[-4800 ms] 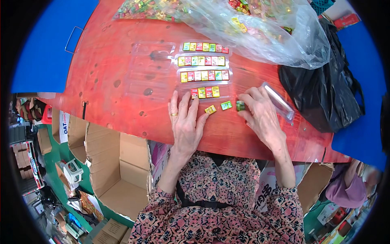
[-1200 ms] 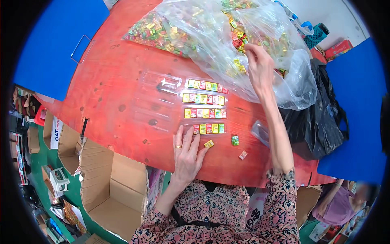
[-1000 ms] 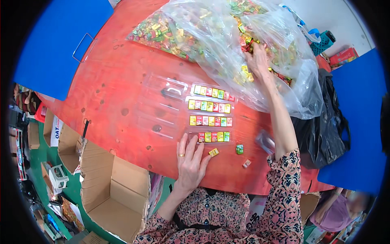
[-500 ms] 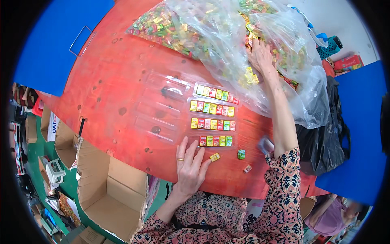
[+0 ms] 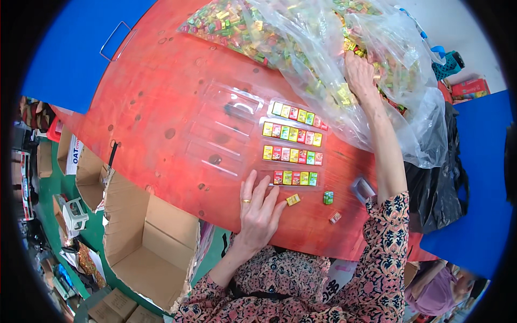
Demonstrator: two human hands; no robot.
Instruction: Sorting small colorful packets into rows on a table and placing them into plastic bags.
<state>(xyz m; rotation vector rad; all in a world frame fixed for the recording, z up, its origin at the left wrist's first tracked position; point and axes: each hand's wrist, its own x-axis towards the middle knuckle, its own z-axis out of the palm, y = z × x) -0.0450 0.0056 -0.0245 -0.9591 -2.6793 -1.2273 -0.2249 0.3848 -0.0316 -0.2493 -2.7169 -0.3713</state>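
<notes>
My left hand (image 5: 258,212) rests with its fingers apart at the near left corner of a clear plastic tray (image 5: 271,180), holding nothing. Four rows of small red, yellow, green and white wrapped sweets (image 5: 292,154) fill the tray's slots. Far to the right, my right hand (image 5: 360,75) reaches into the opening of a big clear plastic bag (image 5: 318,54) full of such sweets. Its fingers curl down among them, and the fingertips are hidden. Near the tray's front lie a loose yellow sweet (image 5: 293,199), a green one (image 5: 328,197) and a pale red one (image 5: 335,217).
An empty clear tray lid (image 5: 215,137) lies left of the filled tray on the red table (image 5: 156,113). A small clear plastic piece (image 5: 363,189) sits by my right forearm. An open cardboard box (image 5: 151,242) stands at the lower left; a black bag (image 5: 436,188) hangs at the right.
The whole view has shifted, so the table appears farther right. My right hand's fingers have curled more tightly among the sweets. My left hand keeps its place by the tray.
</notes>
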